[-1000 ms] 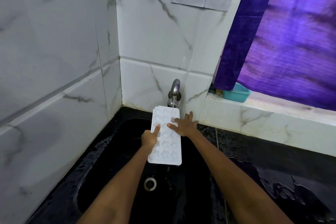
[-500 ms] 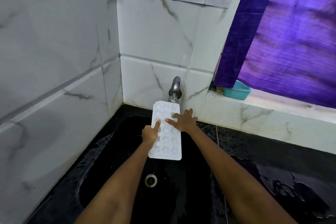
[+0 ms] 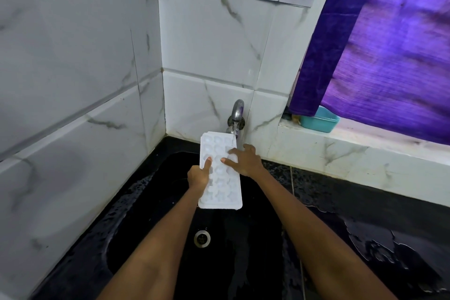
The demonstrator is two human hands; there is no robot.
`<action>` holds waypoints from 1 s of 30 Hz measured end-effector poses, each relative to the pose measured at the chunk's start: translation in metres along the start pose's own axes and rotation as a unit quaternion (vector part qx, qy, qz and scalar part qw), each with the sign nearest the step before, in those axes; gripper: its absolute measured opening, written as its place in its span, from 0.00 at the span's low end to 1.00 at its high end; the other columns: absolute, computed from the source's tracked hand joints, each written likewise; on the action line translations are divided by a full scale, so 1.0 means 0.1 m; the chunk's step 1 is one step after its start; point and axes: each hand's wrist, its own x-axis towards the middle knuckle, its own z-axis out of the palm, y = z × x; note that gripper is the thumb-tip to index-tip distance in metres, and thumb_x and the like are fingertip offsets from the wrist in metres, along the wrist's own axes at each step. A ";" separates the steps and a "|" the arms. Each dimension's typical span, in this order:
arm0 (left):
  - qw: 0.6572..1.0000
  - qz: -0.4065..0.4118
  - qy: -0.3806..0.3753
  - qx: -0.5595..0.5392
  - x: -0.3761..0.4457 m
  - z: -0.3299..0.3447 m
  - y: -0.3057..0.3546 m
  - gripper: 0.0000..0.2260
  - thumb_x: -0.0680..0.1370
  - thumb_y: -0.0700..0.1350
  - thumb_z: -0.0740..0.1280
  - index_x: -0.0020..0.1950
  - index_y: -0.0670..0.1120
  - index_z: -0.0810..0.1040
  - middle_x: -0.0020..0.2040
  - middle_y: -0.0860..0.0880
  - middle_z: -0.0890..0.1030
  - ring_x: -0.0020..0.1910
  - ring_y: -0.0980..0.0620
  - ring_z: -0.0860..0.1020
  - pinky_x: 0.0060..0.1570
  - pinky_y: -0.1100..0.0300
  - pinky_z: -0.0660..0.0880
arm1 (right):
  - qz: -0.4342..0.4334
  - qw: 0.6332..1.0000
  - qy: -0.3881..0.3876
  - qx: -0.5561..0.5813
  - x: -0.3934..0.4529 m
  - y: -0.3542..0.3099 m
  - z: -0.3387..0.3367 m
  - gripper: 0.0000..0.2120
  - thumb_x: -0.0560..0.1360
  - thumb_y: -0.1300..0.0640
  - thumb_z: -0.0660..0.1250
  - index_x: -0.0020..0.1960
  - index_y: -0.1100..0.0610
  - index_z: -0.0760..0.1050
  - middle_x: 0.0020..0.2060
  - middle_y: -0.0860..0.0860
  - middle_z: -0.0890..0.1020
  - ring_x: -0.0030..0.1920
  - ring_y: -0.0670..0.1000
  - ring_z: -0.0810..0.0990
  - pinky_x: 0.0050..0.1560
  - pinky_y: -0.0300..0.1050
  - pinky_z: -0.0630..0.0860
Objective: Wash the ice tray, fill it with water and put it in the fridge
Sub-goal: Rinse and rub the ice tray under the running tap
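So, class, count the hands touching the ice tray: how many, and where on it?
2. The left hand grips the white ice tray's left edge, thumb on top. The right hand rests spread fingers on its upper right, near the tap's stream.

White marble-veined wall tiles (image 3: 73, 61) meet a purple curtain (image 3: 389, 44).

Both forearms reach forward; the left hand (image 3: 198, 175) is curled, the right hand (image 3: 246, 159) has spread fingers.
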 end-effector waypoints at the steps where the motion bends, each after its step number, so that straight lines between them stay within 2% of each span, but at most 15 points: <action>1: 1.000 -0.002 0.010 0.000 0.02 -0.01 -0.01 0.24 0.78 0.57 0.63 0.51 0.34 0.79 0.43 0.44 0.78 0.43 0.46 0.77 0.40 0.59 0.73 | -0.023 0.998 0.049 -0.012 -0.01 0.02 0.00 0.27 0.75 0.36 0.57 0.68 0.51 0.69 0.71 0.59 0.63 0.74 0.57 0.54 0.69 0.56 0.60; 2: 1.000 -0.005 0.018 0.001 0.03 -0.02 -0.01 0.24 0.78 0.56 0.63 0.52 0.34 0.78 0.44 0.43 0.77 0.43 0.46 0.77 0.42 0.58 0.73 | -0.040 0.996 0.076 -0.031 -0.03 0.03 0.01 0.26 0.75 0.37 0.57 0.64 0.53 0.73 0.69 0.58 0.66 0.73 0.56 0.57 0.68 0.55 0.61; 4: 1.000 -0.005 0.015 0.003 0.04 0.00 0.01 0.24 0.78 0.57 0.63 0.51 0.34 0.78 0.44 0.43 0.78 0.44 0.44 0.78 0.44 0.56 0.74 | -0.045 0.995 0.062 -0.062 -0.05 0.01 0.06 0.26 0.76 0.36 0.56 0.63 0.53 0.75 0.69 0.58 0.66 0.73 0.57 0.57 0.69 0.57 0.59; 7: 1.000 -0.006 0.008 -0.002 0.05 0.09 0.07 0.23 0.77 0.58 0.63 0.46 0.37 0.77 0.44 0.42 0.78 0.44 0.44 0.78 0.45 0.55 0.76 | -0.015 0.998 0.026 -0.058 -0.07 -0.03 0.12 0.30 0.75 0.34 0.54 0.70 0.50 0.66 0.73 0.58 0.58 0.75 0.61 0.47 0.70 0.64 0.53; 9: 1.000 -0.012 0.020 -0.015 0.06 0.11 0.12 0.23 0.77 0.58 0.63 0.48 0.37 0.78 0.45 0.42 0.79 0.43 0.45 0.78 0.45 0.55 0.75 | -0.012 0.999 0.015 -0.026 -0.08 -0.03 0.11 0.32 0.74 0.34 0.56 0.72 0.49 0.62 0.74 0.58 0.55 0.75 0.61 0.43 0.70 0.64 0.53; 11: 1.000 -0.010 0.022 -0.014 0.07 0.11 0.14 0.24 0.77 0.59 0.63 0.49 0.36 0.78 0.46 0.40 0.80 0.45 0.43 0.79 0.48 0.54 0.77 | 0.000 1.000 0.005 -0.024 -0.07 0.00 0.04 0.31 0.74 0.33 0.56 0.73 0.46 0.61 0.74 0.59 0.54 0.75 0.61 0.42 0.71 0.65 0.51; 14: 1.000 -0.008 0.021 -0.005 0.06 0.13 0.15 0.26 0.77 0.59 0.63 0.52 0.34 0.78 0.50 0.38 0.81 0.45 0.43 0.79 0.50 0.52 0.77 | 0.019 0.997 0.005 -0.078 -0.03 0.01 0.01 0.30 0.74 0.32 0.53 0.72 0.43 0.61 0.75 0.61 0.52 0.75 0.63 0.39 0.70 0.69 0.47; 17: 1.000 -0.015 0.024 -0.012 0.03 0.13 0.13 0.26 0.77 0.58 0.63 0.52 0.34 0.78 0.46 0.40 0.80 0.48 0.41 0.80 0.49 0.53 0.77 | 0.019 0.996 -0.048 -0.066 -0.01 -0.01 0.00 0.33 0.73 0.31 0.54 0.74 0.44 0.57 0.76 0.61 0.46 0.75 0.63 0.34 0.70 0.70 0.44; 21: 1.000 -0.014 0.015 -0.001 0.02 0.09 0.09 0.25 0.77 0.58 0.63 0.50 0.35 0.78 0.44 0.43 0.78 0.43 0.44 0.78 0.44 0.56 0.74 | 0.030 0.994 -0.052 -0.096 0.01 0.01 -0.03 0.31 0.73 0.29 0.52 0.72 0.42 0.62 0.75 0.61 0.50 0.75 0.63 0.36 0.70 0.70 0.42; 25: 1.000 -0.018 0.020 -0.006 0.02 0.08 0.15 0.26 0.77 0.58 0.63 0.53 0.33 0.78 0.46 0.42 0.79 0.44 0.44 0.78 0.49 0.53 0.76 | 0.025 0.993 -0.091 -0.064 0.00 -0.03 -0.04 0.35 0.72 0.29 0.53 0.74 0.42 0.55 0.76 0.61 0.46 0.74 0.63 0.33 0.70 0.70 0.43; 27: 1.000 -0.014 0.019 0.008 0.04 0.06 0.16 0.26 0.77 0.58 0.63 0.53 0.33 0.78 0.45 0.42 0.79 0.45 0.42 0.79 0.48 0.53 0.76 | 0.034 0.994 -0.095 -0.053 -0.01 -0.01 -0.08 0.33 0.72 0.29 0.53 0.73 0.41 0.57 0.76 0.62 0.47 0.74 0.63 0.33 0.70 0.69 0.42; 30: 1.000 -0.009 0.021 0.007 0.04 0.07 0.15 0.25 0.77 0.58 0.63 0.51 0.34 0.78 0.45 0.41 0.79 0.43 0.44 0.78 0.49 0.52 0.77 | 0.035 0.992 -0.062 -0.109 0.00 -0.04 -0.07 0.32 0.73 0.30 0.51 0.73 0.42 0.58 0.76 0.61 0.48 0.75 0.63 0.35 0.69 0.71 0.42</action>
